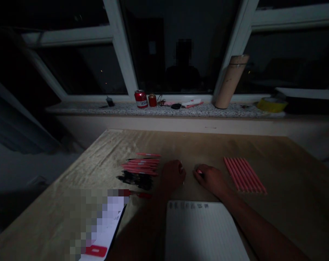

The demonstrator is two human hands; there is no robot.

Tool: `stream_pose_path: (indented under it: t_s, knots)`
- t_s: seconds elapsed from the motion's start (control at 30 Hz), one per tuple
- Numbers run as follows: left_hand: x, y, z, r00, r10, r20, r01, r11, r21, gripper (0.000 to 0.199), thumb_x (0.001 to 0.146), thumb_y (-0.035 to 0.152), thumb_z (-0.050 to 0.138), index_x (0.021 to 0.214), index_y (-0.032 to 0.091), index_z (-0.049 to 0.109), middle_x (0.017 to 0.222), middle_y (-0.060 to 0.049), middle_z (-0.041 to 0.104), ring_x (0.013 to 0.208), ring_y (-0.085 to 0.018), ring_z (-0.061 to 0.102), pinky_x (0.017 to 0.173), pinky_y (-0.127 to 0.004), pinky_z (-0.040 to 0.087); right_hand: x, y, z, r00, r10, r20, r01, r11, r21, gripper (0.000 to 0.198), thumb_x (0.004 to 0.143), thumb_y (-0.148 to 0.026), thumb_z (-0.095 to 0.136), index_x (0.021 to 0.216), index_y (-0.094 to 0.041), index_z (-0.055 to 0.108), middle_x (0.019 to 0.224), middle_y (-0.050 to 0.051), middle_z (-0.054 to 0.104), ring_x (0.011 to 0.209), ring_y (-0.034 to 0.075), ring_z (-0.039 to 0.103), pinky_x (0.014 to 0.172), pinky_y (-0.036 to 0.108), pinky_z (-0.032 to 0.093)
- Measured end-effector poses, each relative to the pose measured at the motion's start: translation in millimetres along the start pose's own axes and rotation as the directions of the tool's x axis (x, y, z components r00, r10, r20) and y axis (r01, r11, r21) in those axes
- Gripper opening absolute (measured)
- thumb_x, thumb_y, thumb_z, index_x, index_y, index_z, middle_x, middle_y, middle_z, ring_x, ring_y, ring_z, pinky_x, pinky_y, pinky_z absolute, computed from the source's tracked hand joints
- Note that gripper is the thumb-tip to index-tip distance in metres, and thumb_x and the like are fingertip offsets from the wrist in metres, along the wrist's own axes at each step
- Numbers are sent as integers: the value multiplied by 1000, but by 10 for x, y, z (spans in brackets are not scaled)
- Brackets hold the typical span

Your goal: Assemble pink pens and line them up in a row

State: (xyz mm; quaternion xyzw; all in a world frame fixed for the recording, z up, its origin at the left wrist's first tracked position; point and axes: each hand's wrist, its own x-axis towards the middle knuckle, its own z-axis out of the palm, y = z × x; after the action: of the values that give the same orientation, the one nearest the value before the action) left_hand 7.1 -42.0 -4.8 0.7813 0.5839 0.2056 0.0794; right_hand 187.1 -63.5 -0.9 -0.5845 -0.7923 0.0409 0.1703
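My left hand (173,174) is closed round a slim pale stick like a pen part (181,168), of which only short bits show beside the fingers. Across a small gap, my right hand (210,178) is closed too, with a small pink piece (199,171) like a pen cap at its fingertips. Left of my left hand lies a pile of pink pens (141,166), with black pen parts (135,179) heaped just below. To the right of my right hand, several pink pens (244,174) lie side by side in a neat row.
A lined notebook (199,232) lies between my forearms. At the left are a lit phone (110,224) and a red pen (139,194). The windowsill (120,108) behind the table holds a red can (141,99), a small red jar (152,100), a tall bottle (231,81) and yellow tape (271,104).
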Motion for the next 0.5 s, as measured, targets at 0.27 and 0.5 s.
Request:
stream_pose_path:
  t_s: [0.27,0.5]
  knots:
    - [12,-18,42,999,30,-11,-30,999,19,8,76,25,50,78,19,54,77,-3,60,75,-17,54,69,-29,35,10,18,20,998,-66,3,65,993,97,20,85,-28,43,82,-21,62,80,3,66,73,15,60,65,23,36]
    - [13,14,30,1000,-18,21,17,1000,24,11,75,28,52,80,19,56,76,-4,61,75,-18,55,69,-29,35,111,-80,-38,993,48,105,-44,998,-40,20,82,-31,47,78,-20,64,75,7,68,65,17,61,56,25,33]
